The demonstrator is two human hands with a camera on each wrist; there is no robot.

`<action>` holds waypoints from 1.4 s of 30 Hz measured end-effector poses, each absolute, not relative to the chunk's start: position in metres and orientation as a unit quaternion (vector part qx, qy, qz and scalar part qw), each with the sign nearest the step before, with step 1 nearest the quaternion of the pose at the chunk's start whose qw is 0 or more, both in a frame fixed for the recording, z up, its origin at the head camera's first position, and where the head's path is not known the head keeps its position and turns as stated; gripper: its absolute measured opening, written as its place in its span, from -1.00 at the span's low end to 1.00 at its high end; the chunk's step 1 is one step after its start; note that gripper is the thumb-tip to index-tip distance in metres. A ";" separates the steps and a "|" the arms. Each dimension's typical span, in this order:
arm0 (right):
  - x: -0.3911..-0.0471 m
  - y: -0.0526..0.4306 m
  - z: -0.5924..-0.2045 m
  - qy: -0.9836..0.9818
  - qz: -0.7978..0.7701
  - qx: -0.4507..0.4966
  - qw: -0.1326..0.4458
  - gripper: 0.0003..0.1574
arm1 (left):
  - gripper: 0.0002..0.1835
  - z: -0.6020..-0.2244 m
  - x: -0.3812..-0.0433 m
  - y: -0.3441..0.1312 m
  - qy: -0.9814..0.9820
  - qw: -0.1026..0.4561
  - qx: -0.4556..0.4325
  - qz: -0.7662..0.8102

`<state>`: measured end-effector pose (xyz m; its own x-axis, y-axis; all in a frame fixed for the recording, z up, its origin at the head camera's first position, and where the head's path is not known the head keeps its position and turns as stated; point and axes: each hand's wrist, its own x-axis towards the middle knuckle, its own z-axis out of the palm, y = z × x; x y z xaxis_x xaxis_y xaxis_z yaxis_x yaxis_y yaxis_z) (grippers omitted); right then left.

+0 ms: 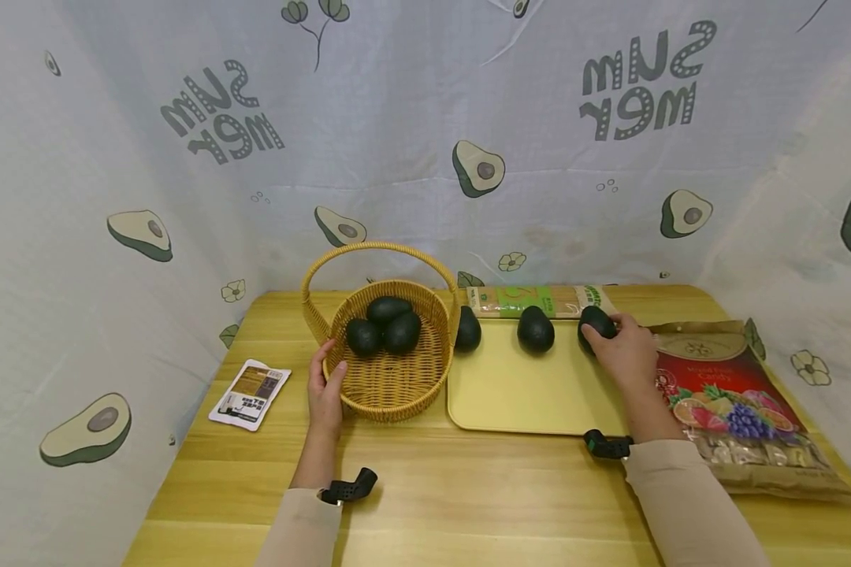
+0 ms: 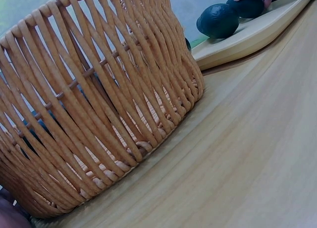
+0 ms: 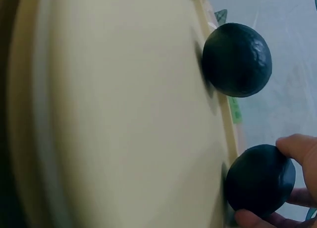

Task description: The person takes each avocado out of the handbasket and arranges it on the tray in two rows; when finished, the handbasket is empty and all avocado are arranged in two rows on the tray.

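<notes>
In the head view my left hand (image 1: pixel 324 398) holds the left side of a yellow wicker basket (image 1: pixel 393 411), its thumb over the rim. Three dark avocados (image 1: pixel 402 334) lie together inside the basket; its woven wall (image 2: pixel 99 94) fills much of the left wrist view. My right hand (image 1: pixel 627 354) grips an avocado (image 1: pixel 596 327) at the far right part of a pale yellow tray (image 1: pixel 525 394). In the right wrist view, fingers and thumb surround that avocado (image 3: pixel 260 181). Another avocado (image 1: pixel 535 330) sits at the tray's back middle, and one (image 1: pixel 467 331) stands partly behind the basket handle.
A large red and gold bag of mixed fruit candy (image 1: pixel 730 394) lies right of the tray. Behind the tray is a long clear and green packet (image 1: pixel 525 300). A small white and brown pouch (image 1: pixel 250 395) lies left of the basket. A printed curtain (image 1: pixel 411 157) surrounds the wooden table (image 1: pixel 468 496).
</notes>
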<state>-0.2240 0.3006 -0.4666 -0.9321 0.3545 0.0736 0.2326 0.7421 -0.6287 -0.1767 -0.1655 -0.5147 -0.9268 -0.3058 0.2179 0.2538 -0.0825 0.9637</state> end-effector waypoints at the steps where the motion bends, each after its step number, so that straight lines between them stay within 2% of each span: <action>1: -0.225 0.300 -0.467 -0.929 0.319 -0.161 0.093 -0.02 | -0.48 -0.515 -0.176 -0.165 -0.649 0.189 0.020 -0.737; 10: -0.226 0.298 -0.465 -0.939 0.286 -0.165 0.099 -0.01 | -0.48 -0.514 -0.176 -0.166 -0.646 0.184 0.020 -0.741; 17: -0.222 0.297 -0.461 -0.951 0.256 -0.145 0.095 -0.13 | -0.48 -0.514 -0.176 -0.166 -0.646 0.189 0.020 -0.739; 28: -0.222 0.306 -0.465 -0.956 0.269 -0.100 0.060 -0.06 | -0.48 -0.513 -0.176 -0.165 -0.646 0.183 0.016 -0.741; 36: -0.219 0.304 -0.470 -0.947 0.279 -0.130 0.097 0.01 | -0.47 -0.513 -0.175 -0.165 -0.650 0.184 0.018 -0.737; 42: -0.221 0.301 -0.469 -0.956 0.257 -0.099 0.105 -0.10 | -0.48 -0.513 -0.175 -0.165 -0.650 0.184 0.020 -0.737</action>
<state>-0.2214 0.3011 -0.4692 -0.9584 0.2435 0.1492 0.1356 0.8479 -0.5124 -0.1747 -0.1651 -0.5132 -0.9311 -0.2983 0.2098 0.2458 -0.0881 0.9653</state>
